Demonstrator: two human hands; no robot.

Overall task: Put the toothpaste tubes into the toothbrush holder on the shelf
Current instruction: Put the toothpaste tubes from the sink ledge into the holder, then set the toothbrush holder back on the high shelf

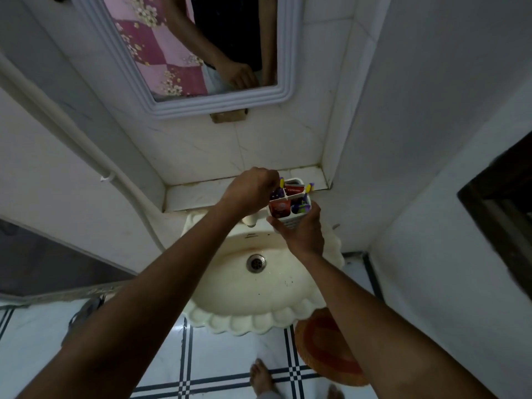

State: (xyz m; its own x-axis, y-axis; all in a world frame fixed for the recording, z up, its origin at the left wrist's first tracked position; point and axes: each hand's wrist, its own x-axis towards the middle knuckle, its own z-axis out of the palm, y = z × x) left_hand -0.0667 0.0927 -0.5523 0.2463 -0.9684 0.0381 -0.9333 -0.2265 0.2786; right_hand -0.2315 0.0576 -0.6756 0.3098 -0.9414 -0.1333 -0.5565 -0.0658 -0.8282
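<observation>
Right hand is wrapped around the white toothbrush holder, holding it up at mid-frame, just in front of the shelf and over the back of the sink. It does not look seated on the ledge. Left hand is pinched shut at the holder's upper-left compartment, apparently on a tube or brush; the fingers hide which.

Toothpaste tubes already fill the compartments, red and purple ends up.

Risks, my read:
- The holder rests on one palm alone, so a downward push from the left hand could tip it and dump everything into the basin.
- Packed compartments: a jammed tube could lever a neighbour out.
- The shelf is narrow, so a holder set down near the edge could slide off.

Room: cramped white-tiled corner, dim light, mirror upper centre, checked floor and an orange mat at the bottom.
</observation>
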